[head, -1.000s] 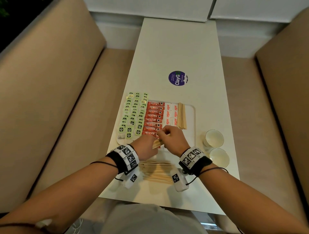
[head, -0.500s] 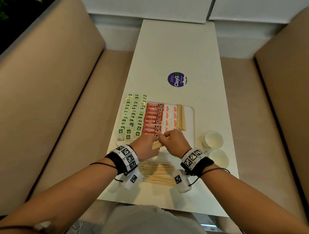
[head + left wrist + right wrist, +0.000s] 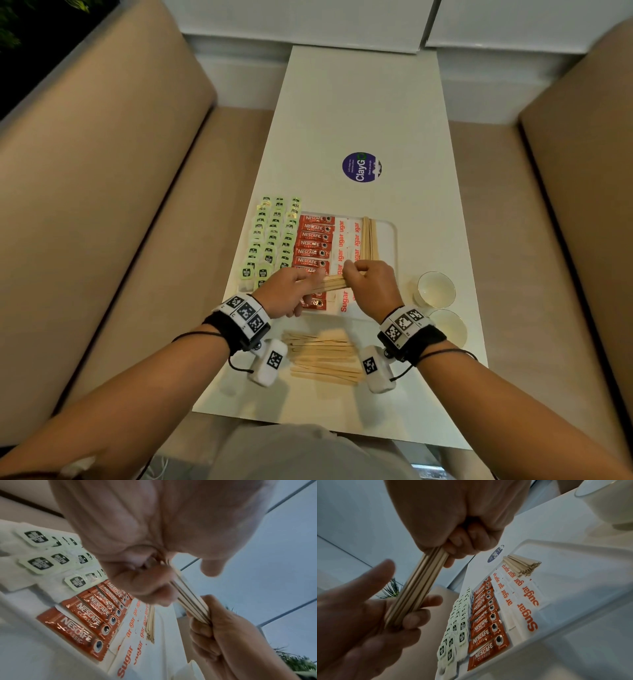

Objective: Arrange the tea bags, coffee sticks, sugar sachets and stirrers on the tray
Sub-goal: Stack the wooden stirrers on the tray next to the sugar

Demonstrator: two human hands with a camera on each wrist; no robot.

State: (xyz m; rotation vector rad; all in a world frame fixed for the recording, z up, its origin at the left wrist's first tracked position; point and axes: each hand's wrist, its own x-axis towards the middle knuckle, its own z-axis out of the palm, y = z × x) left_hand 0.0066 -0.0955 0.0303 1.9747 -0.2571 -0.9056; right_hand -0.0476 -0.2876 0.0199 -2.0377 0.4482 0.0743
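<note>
Both hands hold one bundle of wooden stirrers (image 3: 330, 283) (image 3: 190, 601) (image 3: 416, 586) just above the near end of the white tray (image 3: 388, 246). My left hand (image 3: 291, 291) grips its left end, my right hand (image 3: 368, 284) grips its right end in a fist. On the tray lie green tea bags (image 3: 270, 240) in rows at the left, red coffee sticks (image 3: 313, 243) (image 3: 486, 616), white sugar sachets (image 3: 349, 240) (image 3: 518, 592) and a row of stirrers (image 3: 370, 238) (image 3: 522, 565). A loose pile of stirrers (image 3: 323, 356) lies on the table nearer me.
Two white cups (image 3: 435, 289) stand on the table right of the tray. A round purple sticker (image 3: 361, 167) lies beyond the tray. The narrow white table (image 3: 359, 102) runs between two beige bench seats (image 3: 102, 205).
Both hands have lifted slightly with the bundle and drawn a little apart, so more of the stirrers shows between them.
</note>
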